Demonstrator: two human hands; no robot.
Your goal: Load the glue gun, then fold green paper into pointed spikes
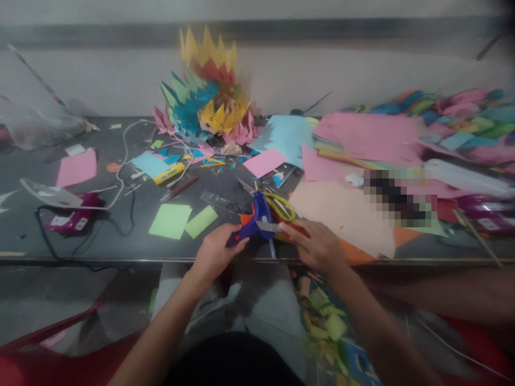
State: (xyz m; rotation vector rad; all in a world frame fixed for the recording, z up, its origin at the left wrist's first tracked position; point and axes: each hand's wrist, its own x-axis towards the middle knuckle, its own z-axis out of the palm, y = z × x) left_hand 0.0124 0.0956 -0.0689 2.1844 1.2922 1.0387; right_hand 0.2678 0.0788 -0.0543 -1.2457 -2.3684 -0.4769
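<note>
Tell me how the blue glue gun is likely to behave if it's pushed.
The blue glue gun looks like hard plastic, so it should stay stiff. Its handle, gripped by the left hand, juts out at an angle from the body, so a push would probably swivel it. The pale stick protruding from its back might snag.

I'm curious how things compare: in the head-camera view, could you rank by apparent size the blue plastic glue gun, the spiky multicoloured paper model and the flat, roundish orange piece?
1. Spiky paper model
2. Blue glue gun
3. Orange piece
</note>
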